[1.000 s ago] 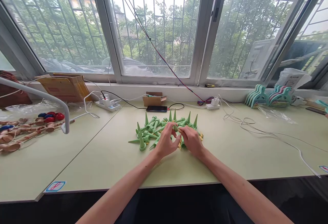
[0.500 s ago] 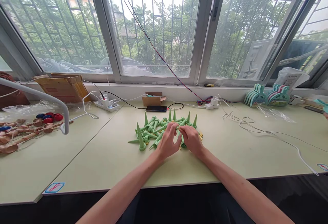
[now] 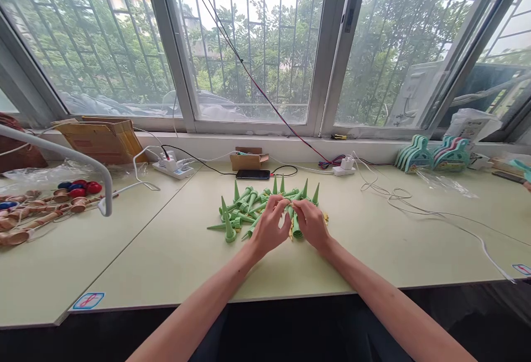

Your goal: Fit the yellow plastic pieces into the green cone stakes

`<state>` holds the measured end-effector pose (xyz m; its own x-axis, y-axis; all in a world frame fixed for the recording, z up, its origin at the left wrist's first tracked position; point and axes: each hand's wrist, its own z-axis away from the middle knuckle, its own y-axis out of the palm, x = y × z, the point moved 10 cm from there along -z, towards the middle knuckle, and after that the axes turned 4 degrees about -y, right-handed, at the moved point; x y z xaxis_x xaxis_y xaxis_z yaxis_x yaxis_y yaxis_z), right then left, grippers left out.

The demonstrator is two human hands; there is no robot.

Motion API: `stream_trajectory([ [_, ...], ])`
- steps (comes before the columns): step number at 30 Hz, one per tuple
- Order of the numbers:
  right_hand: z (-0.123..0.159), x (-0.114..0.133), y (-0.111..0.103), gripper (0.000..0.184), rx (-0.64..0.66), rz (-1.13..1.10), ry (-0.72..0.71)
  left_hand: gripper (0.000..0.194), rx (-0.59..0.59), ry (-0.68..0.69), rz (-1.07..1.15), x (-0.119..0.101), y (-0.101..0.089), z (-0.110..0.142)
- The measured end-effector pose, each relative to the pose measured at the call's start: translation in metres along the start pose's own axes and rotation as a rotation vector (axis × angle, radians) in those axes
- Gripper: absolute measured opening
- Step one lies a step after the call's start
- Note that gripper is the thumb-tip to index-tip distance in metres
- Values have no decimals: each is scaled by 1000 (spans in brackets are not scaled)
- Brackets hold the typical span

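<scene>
My left hand (image 3: 271, 225) and my right hand (image 3: 311, 224) meet fingertip to fingertip over a pile of green plastic spikes (image 3: 249, 200). Both are closed in a pinch; whatever sits between the fingertips is too small and too covered to name. Several cone-shaped spikes stand upright around the pile, one of them a green cone (image 3: 229, 230) at the front left. A green ribbed tube (image 3: 297, 230) lies between my wrists. Small yellow pieces (image 3: 326, 218) show beside my right hand and under the fingers. My hands hide part of the pile.
Behind the pile lie a phone (image 3: 253, 174) and a small cardboard box (image 3: 249, 158). Wooden cup toys (image 3: 37, 218) cover the left table. Power strips (image 3: 173, 169) and loose white cables (image 3: 400, 196) run along the back and right. Teal plastic pieces (image 3: 415, 155) stand far right.
Both hands stay over the pile, with only slight finger movement. More of the green tube and yellow pieces shows between the wrists.
</scene>
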<state>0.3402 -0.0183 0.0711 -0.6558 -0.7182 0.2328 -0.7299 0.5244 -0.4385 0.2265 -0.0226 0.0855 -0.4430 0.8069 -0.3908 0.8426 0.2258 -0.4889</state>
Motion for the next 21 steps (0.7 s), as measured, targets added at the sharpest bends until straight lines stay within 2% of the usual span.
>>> stream_trajectory([
  [3, 0, -1, 0, 23, 0, -11, 6, 32, -34, -34, 1, 4, 0, 1],
  [9, 1, -2, 2, 21, 11, -42, 8, 32, -18, -37, -7, 8, 6, 2],
  [21, 3, -5, 3, 19, 5, -60, 2, 30, -69, 119, -101, 2, 2, -1],
])
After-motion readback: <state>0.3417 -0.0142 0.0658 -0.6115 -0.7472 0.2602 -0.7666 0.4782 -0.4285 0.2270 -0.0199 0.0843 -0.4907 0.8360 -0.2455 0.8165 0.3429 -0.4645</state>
